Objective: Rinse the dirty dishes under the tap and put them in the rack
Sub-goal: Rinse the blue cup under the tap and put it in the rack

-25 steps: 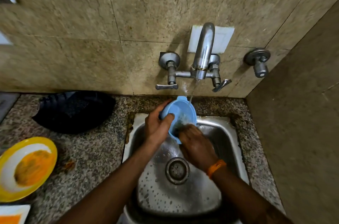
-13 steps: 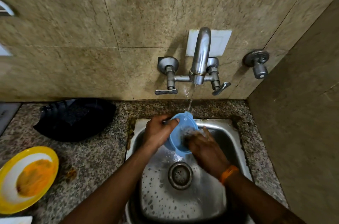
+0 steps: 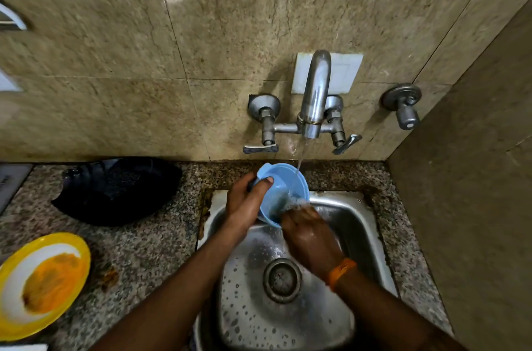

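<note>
Now blue bowl (image 3: pixel 283 192) under tap (image 3: pixel 313 103), left hand (image 3: pixel 244 204) gripping rim, right hand's (image 3: pixel 311 238) blurred fingers inside.

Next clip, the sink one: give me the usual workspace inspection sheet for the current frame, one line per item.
Surface: speckled granite counter, brown stain near the sink edge.
Job's things: small blue plastic bowl tilted under the running steel tap, over the steel sink; yellow-rimmed plate with orange residue waits on the counter.
Clutter: black pan-like item, unclear.
Grippers: left hand grips the bowl's rim; right hand rubs inside it, blurred.
Cables: nothing seen.
Surroundings: beige tiled wall, separate wall valve; rack not seen.
</note>
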Demonstrator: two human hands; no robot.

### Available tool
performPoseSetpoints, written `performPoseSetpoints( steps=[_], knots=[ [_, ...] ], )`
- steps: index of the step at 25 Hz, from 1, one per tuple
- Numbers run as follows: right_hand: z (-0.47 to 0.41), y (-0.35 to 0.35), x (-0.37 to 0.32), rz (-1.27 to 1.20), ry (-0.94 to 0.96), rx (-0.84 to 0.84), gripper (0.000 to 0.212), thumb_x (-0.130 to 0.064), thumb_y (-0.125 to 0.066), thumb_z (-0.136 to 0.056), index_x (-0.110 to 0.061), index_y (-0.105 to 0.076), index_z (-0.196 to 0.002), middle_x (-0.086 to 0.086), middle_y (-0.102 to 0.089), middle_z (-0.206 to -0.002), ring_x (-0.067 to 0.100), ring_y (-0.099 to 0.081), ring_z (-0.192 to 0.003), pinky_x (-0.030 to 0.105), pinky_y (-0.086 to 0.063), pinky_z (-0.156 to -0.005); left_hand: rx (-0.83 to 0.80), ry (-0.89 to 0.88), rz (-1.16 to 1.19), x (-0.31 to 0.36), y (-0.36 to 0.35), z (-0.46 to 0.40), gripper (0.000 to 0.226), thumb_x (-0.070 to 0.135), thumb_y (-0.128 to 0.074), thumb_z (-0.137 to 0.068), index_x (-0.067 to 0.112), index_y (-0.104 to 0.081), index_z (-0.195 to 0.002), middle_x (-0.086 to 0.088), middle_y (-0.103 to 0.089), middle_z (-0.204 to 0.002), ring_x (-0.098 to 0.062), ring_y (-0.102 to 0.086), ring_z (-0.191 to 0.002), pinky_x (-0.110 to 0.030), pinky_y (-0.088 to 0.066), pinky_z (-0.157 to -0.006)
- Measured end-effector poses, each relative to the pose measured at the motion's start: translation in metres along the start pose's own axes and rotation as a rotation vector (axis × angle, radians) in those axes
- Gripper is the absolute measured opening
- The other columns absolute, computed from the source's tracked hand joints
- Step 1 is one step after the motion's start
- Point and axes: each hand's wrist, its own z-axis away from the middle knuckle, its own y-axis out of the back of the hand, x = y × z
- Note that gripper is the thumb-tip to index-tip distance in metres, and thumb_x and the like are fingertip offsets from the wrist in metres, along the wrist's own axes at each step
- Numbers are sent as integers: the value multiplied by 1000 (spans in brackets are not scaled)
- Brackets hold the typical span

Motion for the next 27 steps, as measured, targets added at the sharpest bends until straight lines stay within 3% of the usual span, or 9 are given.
performPoseSetpoints(
  steps=[2, 7, 9, 13, 16, 18, 20, 23, 27],
  knots=[
    [1, 7, 16, 56, 47, -38, 35, 1, -72, -70, -12, -74, -103, 9, -75, -96, 27, -71, -92, 42, -51, -108, -79, -37, -56, 7, 8, -5, 47, 57, -68, -74, 24, -76, -106, 2, -78, -97, -27, -74, -100, -46, -59, -87],
    [-28, 13, -32, -203, -305, 106, 16, -9, -75, -76, -15, -69, -90, 6, -72, -77, 26, -69, -67, 31, -51, -59, -151, -219, -10, -3, -10, 16, 52, 31, -73, -85, 42, -61, -135, 25, -68, -127, 7, -63, -116, -14, -52, -94],
    [-24, 12, -39, -290, -269, 89, 20, -13, -68, -84, -13, -69, -104, 7, -73, -87, 26, -69, -76, 33, -51, -63, -64, -186, 34, -3, -7, 13, 36, 35, -68, -83, 39, -71, -119, 25, -74, -110, 3, -68, -106, -18, -54, -90],
    [-7, 12, -4, 85, 91, -96, 38, -10, -54, -83, -15, -68, -118, 8, -75, -104, 27, -71, -98, 41, -55, -96, -116, 69, 84, 1, 17, -13, 15, 35, -71, -90, 26, -77, -100, 5, -78, -89, -25, -73, -93, -35, -59, -74],
    [-25, 10, 3, 82, -115, -146, 29, -12, -52, -83, -17, -67, -108, 7, -75, -85, 28, -73, -74, 38, -60, -68, -194, -11, 47, -5, 1, -1, 56, 47, -76, -79, 43, -61, -133, 16, -72, -122, -9, -69, -112, -34, -60, -90],
    [-29, 8, -15, -57, -240, -120, 27, -19, -57, -87, -17, -67, -112, 5, -75, -84, 25, -72, -69, 35, -54, -57, -145, -94, 23, -15, -17, 14, 57, 47, -71, -81, 38, -61, -137, 15, -71, -127, -4, -67, -116, -32, -56, -98],
    [-21, 9, -24, -151, -172, -47, 31, -22, -56, -92, -16, -66, -121, 6, -75, -93, 25, -71, -79, 36, -56, -65, -34, -89, 57, -18, -14, 10, 45, 54, -63, -81, 31, -74, -118, 9, -77, -112, -10, -72, -106, -42, -58, -96],
    [-5, 11, -2, 58, -10, 40, 24, -28, -61, -95, -13, -68, -112, 9, -70, -101, 32, -65, -106, 49, -48, -103, -42, 56, 65, -3, 6, -9, 28, 53, -64, -80, 30, -77, -86, 0, -77, -84, -22, -71, -82, -54, -60, -78],
    [2, 17, 6, -123, -125, 50, 26, -42, -56, -101, -21, -60, -87, 2, -65, -87, 24, -64, -97, 49, -47, -104, -255, 244, 9, 0, 17, -14, 31, 54, -57, -97, 28, -75, -98, -1, -78, -94, -19, -74, -80, -36, -60, -66]
  ],
)
